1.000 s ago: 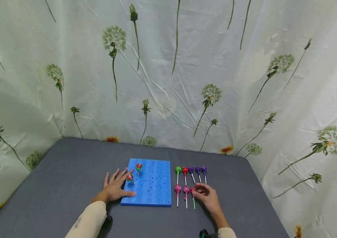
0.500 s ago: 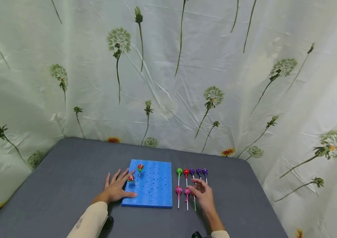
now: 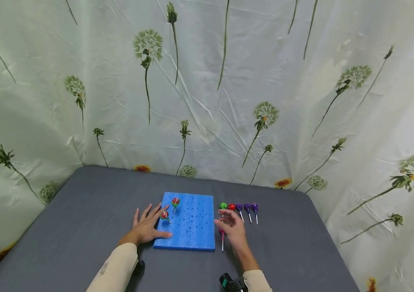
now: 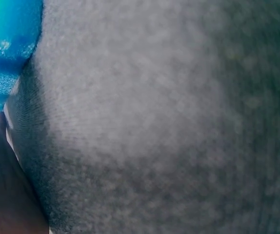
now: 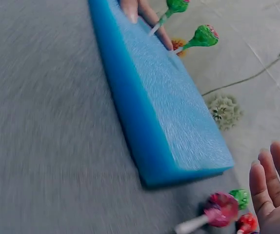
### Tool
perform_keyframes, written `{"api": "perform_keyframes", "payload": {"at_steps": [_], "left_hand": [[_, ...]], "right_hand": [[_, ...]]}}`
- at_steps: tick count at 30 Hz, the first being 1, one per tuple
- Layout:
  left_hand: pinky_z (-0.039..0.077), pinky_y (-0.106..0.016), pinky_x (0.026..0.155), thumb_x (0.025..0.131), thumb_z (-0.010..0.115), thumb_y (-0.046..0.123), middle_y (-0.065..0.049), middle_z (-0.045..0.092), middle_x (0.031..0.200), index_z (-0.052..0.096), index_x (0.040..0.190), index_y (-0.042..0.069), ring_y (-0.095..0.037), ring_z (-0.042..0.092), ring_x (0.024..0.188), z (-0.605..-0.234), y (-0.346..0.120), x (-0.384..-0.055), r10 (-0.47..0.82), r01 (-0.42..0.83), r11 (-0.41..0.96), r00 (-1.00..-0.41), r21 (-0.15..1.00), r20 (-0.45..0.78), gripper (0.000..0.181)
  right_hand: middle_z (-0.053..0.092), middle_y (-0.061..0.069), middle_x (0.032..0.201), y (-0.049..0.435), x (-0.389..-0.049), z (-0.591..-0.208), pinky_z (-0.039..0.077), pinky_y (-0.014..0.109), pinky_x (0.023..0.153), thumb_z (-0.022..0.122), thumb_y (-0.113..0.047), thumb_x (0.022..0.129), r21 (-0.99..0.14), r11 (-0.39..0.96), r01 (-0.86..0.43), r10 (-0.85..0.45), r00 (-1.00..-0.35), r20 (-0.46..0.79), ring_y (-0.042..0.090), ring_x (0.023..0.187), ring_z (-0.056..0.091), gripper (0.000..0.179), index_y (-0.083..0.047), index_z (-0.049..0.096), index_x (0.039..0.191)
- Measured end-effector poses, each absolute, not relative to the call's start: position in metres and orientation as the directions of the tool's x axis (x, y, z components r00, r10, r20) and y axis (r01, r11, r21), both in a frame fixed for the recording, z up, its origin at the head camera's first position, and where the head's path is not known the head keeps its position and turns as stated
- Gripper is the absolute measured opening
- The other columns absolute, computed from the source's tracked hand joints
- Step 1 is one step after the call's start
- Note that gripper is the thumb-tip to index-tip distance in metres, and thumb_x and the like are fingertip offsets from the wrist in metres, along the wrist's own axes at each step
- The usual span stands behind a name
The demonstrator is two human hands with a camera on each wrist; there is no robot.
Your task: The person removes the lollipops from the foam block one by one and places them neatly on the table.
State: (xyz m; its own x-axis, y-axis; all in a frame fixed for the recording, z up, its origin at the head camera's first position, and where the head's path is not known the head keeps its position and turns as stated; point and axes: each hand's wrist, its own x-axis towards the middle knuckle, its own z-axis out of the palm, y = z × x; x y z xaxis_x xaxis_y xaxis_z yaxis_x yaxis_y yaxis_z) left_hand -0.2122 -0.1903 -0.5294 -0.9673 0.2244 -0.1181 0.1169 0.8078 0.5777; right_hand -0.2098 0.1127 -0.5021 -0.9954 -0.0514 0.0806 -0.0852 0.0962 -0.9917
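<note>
My left hand [image 3: 145, 229] lies spread at the left side of a blue foam board [image 3: 196, 235] pitted with small holes, its thumb resting on the board. Two lollipops in red and green wrappers, one farther back [image 3: 175, 201] and one nearer [image 3: 164, 215], stand in the board beside those fingers. My right hand [image 3: 233, 229] hovers just right of the board with loosely bent fingers and holds nothing. Beneath it lies a pink lollipop [image 5: 221, 209], stick toward me; the hand hides the others of that front row. The left wrist view catches mostly tabletop and the board's edge [image 4: 8, 53].
Behind the right hand runs a back row of lollipops: a green one [image 3: 223, 206], a red one [image 3: 231, 207] and several purple ones [image 3: 247, 207]. The grey table [image 3: 283, 251] ends at a curtain [image 3: 207, 101] printed with dandelions.
My right hand has moved left along the front row, from the red lollipop with the green stick to over the leftmost pink one. The left hand stays on the board.
</note>
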Motion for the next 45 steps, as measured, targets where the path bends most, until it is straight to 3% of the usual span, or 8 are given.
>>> {"api": "perform_keyframes", "payload": {"at_steps": [6, 12, 16, 25, 29, 38, 45], "left_hand": [[-0.017, -0.062, 0.108, 0.069, 0.067, 0.073, -0.015, 0.019, 0.159, 0.028, 0.152, 0.020, -0.045, 0.004, 0.144, -0.541, -0.189, -0.217, 0.227, 0.124, 0.794, -0.969, 0.595, -0.101, 0.106], [-0.018, -0.062, 0.107, 0.067, 0.067, 0.074, -0.014, 0.021, 0.159, 0.030, 0.152, 0.021, -0.044, 0.004, 0.144, -0.553, -0.192, -0.223, 0.213, 0.122, 0.801, -0.973, 0.585, -0.088, 0.106], [-0.018, -0.063, 0.107, 0.067, 0.067, 0.075, -0.014, 0.021, 0.159, 0.030, 0.152, 0.022, -0.044, 0.005, 0.144, -0.556, -0.194, -0.225, 0.209, 0.121, 0.812, -0.974, 0.571, -0.091, 0.107], [-0.018, -0.062, 0.107, 0.067, 0.065, 0.077, -0.013, 0.019, 0.159, 0.028, 0.153, 0.021, -0.044, 0.003, 0.145, -0.548, -0.193, -0.222, 0.194, 0.088, 0.827, -0.972, 0.555, -0.135, 0.108], [-0.018, -0.062, 0.108, 0.068, 0.065, 0.076, -0.016, 0.019, 0.159, 0.028, 0.153, 0.020, -0.045, 0.003, 0.144, -0.537, -0.190, -0.219, 0.195, 0.071, 0.822, -0.967, 0.565, -0.162, 0.109], [-0.019, -0.063, 0.106, 0.070, 0.064, 0.075, -0.018, 0.019, 0.158, 0.028, 0.153, 0.020, -0.046, 0.004, 0.143, -0.529, -0.186, -0.215, 0.192, 0.048, 0.822, -0.961, 0.568, -0.197, 0.105], [-0.017, -0.064, 0.107, 0.069, 0.065, 0.076, -0.018, 0.022, 0.157, 0.030, 0.152, 0.020, -0.046, 0.005, 0.144, -0.529, -0.187, -0.216, 0.196, 0.071, 0.826, -0.967, 0.559, -0.166, 0.106]], "right_hand": [[0.056, 0.026, 0.124, 0.096, -0.214, -0.505, 0.051, 0.022, 0.078, 0.071, -0.005, 0.087, -0.997, 0.032, -0.068, -0.059, -0.996, 0.066, 0.021, 0.100, 0.059, 0.041, 0.007, 0.056, 0.123], [0.056, 0.028, 0.123, 0.079, -0.219, -0.497, 0.051, 0.024, 0.078, 0.068, 0.002, 0.086, -0.999, -0.017, -0.034, -0.087, -0.996, 0.035, 0.038, 0.107, 0.057, 0.039, 0.011, 0.054, 0.121], [0.056, 0.027, 0.122, 0.069, -0.228, -0.500, 0.052, 0.023, 0.077, 0.069, 0.005, 0.085, -0.999, -0.037, -0.027, -0.102, -0.994, 0.031, 0.042, 0.108, 0.056, 0.040, 0.012, 0.054, 0.122], [0.060, 0.021, 0.121, 0.044, -0.244, -0.505, 0.053, 0.025, 0.080, 0.071, -0.003, 0.086, -0.999, -0.051, -0.016, -0.140, -0.990, 0.023, 0.019, 0.097, 0.061, 0.045, 0.010, 0.054, 0.125], [0.060, 0.023, 0.121, 0.034, -0.248, -0.507, 0.053, 0.025, 0.080, 0.071, -0.001, 0.085, -0.998, -0.059, -0.031, -0.159, -0.986, 0.040, 0.016, 0.094, 0.061, 0.043, 0.011, 0.054, 0.123], [0.062, 0.021, 0.119, 0.015, -0.249, -0.510, 0.054, 0.027, 0.078, 0.072, -0.001, 0.085, -0.999, -0.005, -0.040, -0.180, -0.983, 0.040, 0.036, 0.103, 0.060, 0.037, 0.006, 0.060, 0.119], [0.062, 0.023, 0.118, 0.001, -0.243, -0.491, 0.055, 0.032, 0.078, 0.070, 0.004, 0.084, -0.999, 0.010, -0.046, -0.193, -0.980, 0.043, 0.044, 0.106, 0.057, 0.037, 0.011, 0.058, 0.119]]}}
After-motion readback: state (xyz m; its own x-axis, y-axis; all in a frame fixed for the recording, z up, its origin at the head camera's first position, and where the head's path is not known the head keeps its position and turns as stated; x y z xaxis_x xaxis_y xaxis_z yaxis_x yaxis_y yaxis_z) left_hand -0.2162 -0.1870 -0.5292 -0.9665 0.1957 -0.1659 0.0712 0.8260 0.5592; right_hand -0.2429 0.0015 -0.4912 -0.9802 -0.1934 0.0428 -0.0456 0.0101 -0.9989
